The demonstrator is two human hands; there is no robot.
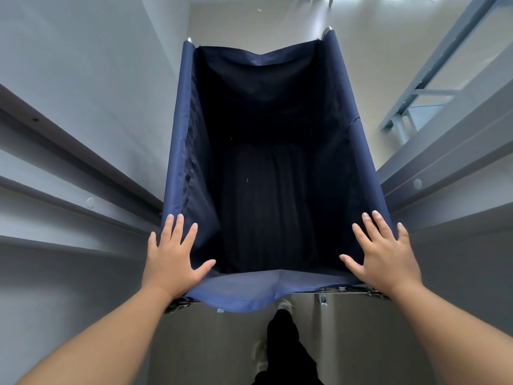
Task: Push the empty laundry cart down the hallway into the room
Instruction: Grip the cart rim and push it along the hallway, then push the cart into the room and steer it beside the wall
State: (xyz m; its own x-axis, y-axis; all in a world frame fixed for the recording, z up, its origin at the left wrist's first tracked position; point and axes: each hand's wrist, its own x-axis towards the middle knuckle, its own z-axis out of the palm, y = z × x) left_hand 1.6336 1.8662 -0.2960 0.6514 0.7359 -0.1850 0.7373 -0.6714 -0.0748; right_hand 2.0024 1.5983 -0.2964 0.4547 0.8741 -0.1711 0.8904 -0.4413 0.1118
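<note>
A laundry cart (177, 140) with a dark blue fabric liner fills the middle of the view, and its deep inside looks empty and dark. My left hand (172, 257) lies flat with spread fingers on the near left corner of the cart's rim. My right hand (384, 254) lies flat the same way on the near right corner. Two metal post tops show at the cart's far corners. The cart's wheels are hidden under it.
Grey walls with rails stand close on both sides: the left wall (69, 162) and the right wall (449, 173). Beyond the cart lies pale floor (249, 23). A grey-blue metal frame (433, 79) stands at the right. My dark trouser leg and shoe (283, 332) are below.
</note>
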